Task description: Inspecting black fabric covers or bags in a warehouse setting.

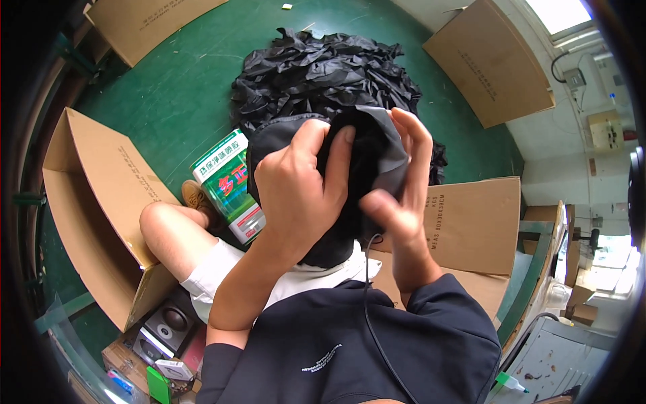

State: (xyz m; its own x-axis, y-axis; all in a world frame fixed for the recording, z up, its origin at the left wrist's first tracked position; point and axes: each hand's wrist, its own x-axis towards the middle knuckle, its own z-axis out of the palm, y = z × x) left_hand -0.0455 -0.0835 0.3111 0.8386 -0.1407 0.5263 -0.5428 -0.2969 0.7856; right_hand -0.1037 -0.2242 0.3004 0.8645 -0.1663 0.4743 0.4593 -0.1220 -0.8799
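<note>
Above my lap I hold a black fabric piece [383,145] that curves round into a dark, open hollow. My left hand [296,178] is closed on its left side, with the thumb laid over the cloth inside. On the other side, the fingers of my right hand [412,175] curl around the outer edge of the fabric. The right thumb is slightly blurred and stands a little away from the fingers. Beyond my hands, a large heap of crumpled black fabric [323,81] lies on the green floor.
A tall printed tin [232,185] in green and white stands left of my hands. An open cardboard box [101,202] is at the left, and another carton [471,229] at the right. More cardboard [491,64] leans at the far right. A thin black cable [367,296] runs down my front.
</note>
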